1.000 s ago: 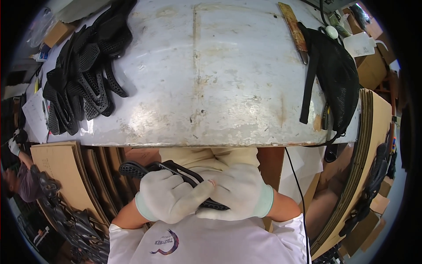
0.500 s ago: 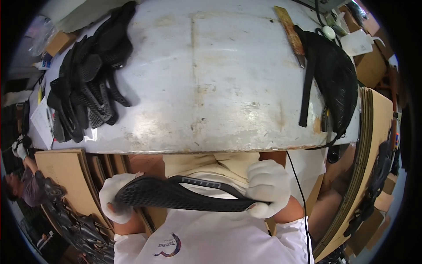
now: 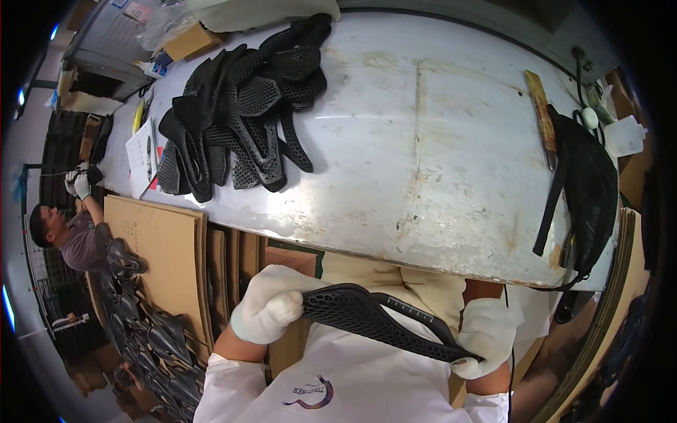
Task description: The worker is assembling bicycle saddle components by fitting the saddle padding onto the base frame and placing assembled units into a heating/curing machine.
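Observation:
A black bicycle saddle pad [image 3: 384,323] with a honeycomb surface and a long central slot spans my two hands, just off the table's near edge. My left hand [image 3: 275,307], in a white glove, is closed with its fingertips pinching the wide left end. Its narrower right end is gripped by my right hand [image 3: 486,337], also white-gloved, with the thumb on the near side. The pad tilts down to the right. Beyond my left hand, a pile of similar black honeycomb pads [image 3: 257,95] lies on the metal table [image 3: 367,169].
At the table's right lie a wooden-handled tool [image 3: 540,113] and a black mesh bag [image 3: 591,194] with a strap. Cardboard sheets [image 3: 151,254] stand below left, beside hanging black saddles [image 3: 151,331]. A co-worker [image 3: 77,236] is at far left. Paper and a pen [image 3: 149,151] lie left of the pile.
My view has swung left, so the table and pile sit further right and lower. My left hand has shifted its grip from around the pad's end to a pinch at its tip.

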The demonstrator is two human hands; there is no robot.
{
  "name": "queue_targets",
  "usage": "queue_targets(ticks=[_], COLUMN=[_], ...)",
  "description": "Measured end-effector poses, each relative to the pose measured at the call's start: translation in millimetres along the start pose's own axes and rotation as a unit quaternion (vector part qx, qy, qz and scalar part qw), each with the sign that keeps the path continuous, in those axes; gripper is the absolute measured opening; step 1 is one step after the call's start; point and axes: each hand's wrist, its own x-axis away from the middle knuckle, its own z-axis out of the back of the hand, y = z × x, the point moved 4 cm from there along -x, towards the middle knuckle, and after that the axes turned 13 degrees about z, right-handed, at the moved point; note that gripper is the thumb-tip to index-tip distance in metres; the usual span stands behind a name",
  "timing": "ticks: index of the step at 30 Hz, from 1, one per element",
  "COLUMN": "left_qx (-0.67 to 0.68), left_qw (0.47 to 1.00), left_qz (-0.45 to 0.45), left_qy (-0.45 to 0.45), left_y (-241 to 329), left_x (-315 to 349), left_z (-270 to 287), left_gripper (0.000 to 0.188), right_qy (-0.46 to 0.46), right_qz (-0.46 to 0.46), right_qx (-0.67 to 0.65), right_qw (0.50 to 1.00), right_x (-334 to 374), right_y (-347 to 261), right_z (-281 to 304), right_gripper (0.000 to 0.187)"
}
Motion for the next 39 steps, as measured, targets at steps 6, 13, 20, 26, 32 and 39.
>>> queue_targets(ticks=[6, 13, 20, 26, 32, 39], left_qx=[-0.051, -0.044, -0.035, -0.138, -0.23, -0.216], left_qw=[0.998, 0.995, 0.994, 0.977, 0.946, 0.93], left_qz=[0.025, 0.013, -0.032, -0.161, -0.23, -0.277], left_qy=[0.004, -0.089, -0.094, -0.013, -0.01, -0.104], left_y=[-13, -24, -5, 17, 36, 30], left_x=[-2, -7, -14, -12, -24, -56], left_z=[5, 2, -3, -28, -52, -50], left_gripper=[0.087, 0.087, 0.057, 0.048, 0.042, 0.039], right_qy=[-0.031, -0.09, -0.135, -0.187, -0.156, -0.125], right_qz=[0.011, 0.011, 0.001, -0.154, -0.214, -0.214], right_qx=[0.023, 0.057, 0.12, 0.375, 0.38, 0.452], right_qw=[0.999, 0.994, 0.984, 0.895, 0.886, 0.857], right_x=[2, -13, -23, -45, -44, -48], right_y=[2, -10, -13, -11, 2, -1], right_z=[-3, 2, 8, -15, -22, -10], right_gripper=[0.04, 0.044, 0.045, 0.069, 0.073, 0.066])
